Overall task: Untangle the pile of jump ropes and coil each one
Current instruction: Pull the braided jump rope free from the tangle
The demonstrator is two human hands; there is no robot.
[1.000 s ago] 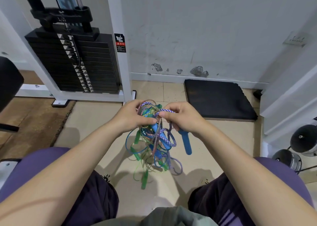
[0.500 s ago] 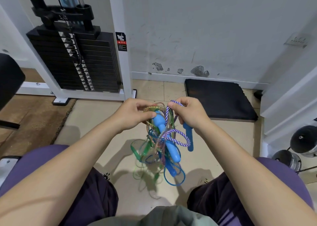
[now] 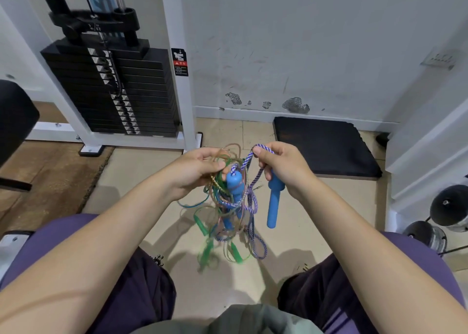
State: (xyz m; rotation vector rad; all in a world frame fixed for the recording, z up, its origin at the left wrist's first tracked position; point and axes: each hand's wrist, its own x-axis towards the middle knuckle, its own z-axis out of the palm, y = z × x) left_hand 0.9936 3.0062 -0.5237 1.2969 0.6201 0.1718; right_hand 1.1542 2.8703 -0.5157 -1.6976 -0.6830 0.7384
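Braided purple-white rope (image 3: 254,202), limp and light, is pinched by the right hand (image 3: 283,169) at 12 o'clock of the hanging tangle (image 3: 225,207); left hand (image 3: 195,171) grips the bunched top. Best hold: its blue handle (image 3: 273,202).

A black mat (image 3: 326,146) lies on the tiled floor (image 3: 141,171).

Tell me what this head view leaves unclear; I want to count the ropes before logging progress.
- Number of ropes: the thin green, blue and tan cords in the tangled bundle overlap too much to separate.
- Green plastic handles low in the bundle: blurred.
- Top of the blue plastic handle: covered by the right hand.
- What the left hand pinches: hidden by its own fingers.
- Purple-and-white braided rope: its path through the bundle.
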